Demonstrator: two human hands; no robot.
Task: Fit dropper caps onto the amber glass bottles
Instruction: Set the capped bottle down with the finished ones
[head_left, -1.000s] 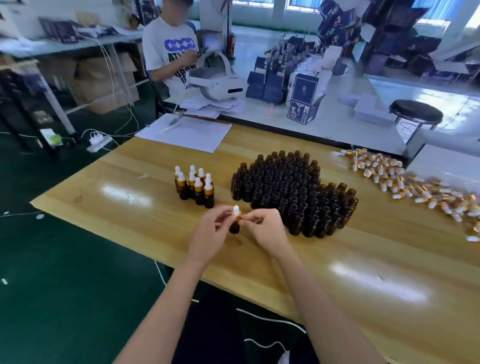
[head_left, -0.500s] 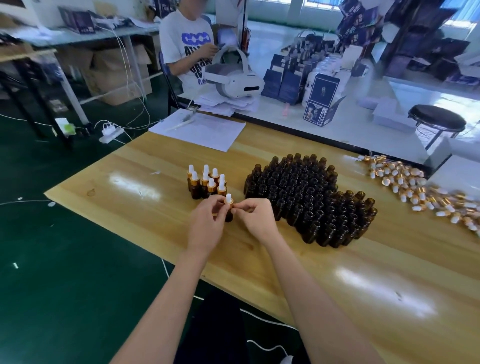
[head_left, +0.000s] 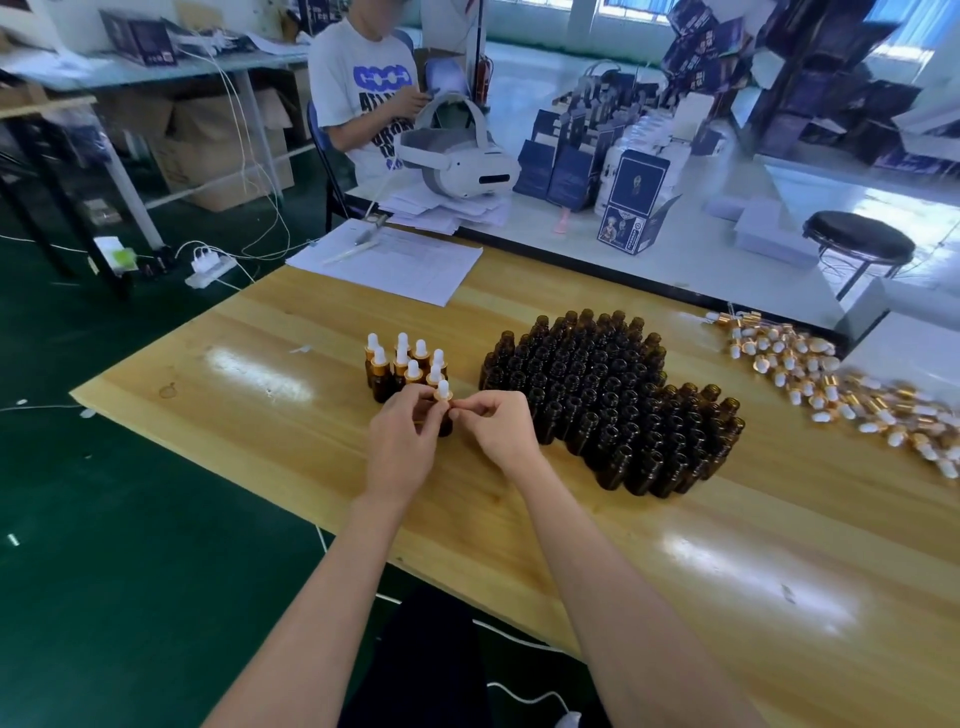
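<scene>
The left hand (head_left: 402, 441) is curled round the amber bottle (head_left: 445, 427), covering most of its body and holding it upright on or just above the table (head_left: 260, 415); which of the two, I cannot tell. The right hand (head_left: 501, 428) meets it from the other side, thumb and forefinger closed in a pinch on the gold collar of the dropper cap (head_left: 443, 391), whose white bulb stands up above both sets of fingertips. The cap sits on the bottle's neck, so the step in hand looks like the seating or tightening of this one cap; whether it is fully home cannot be read. This bottle is just to the left of the block of uncapped bottles (head_left: 608, 395), at its near corner. The capped bottles (head_left: 402, 364) stand in a small cluster further left of that block and touch or nearly touch the held one from behind. The loose caps (head_left: 831, 384) lie in a strewn band well to the right of the block, and a sheet of paper (head_left: 395, 260) lies beyond it to the left. Next, I judge, the finished bottle should join the capped cluster, while the right hand reaches past the block for a fresh cap without toppling the open bottles.
</scene>
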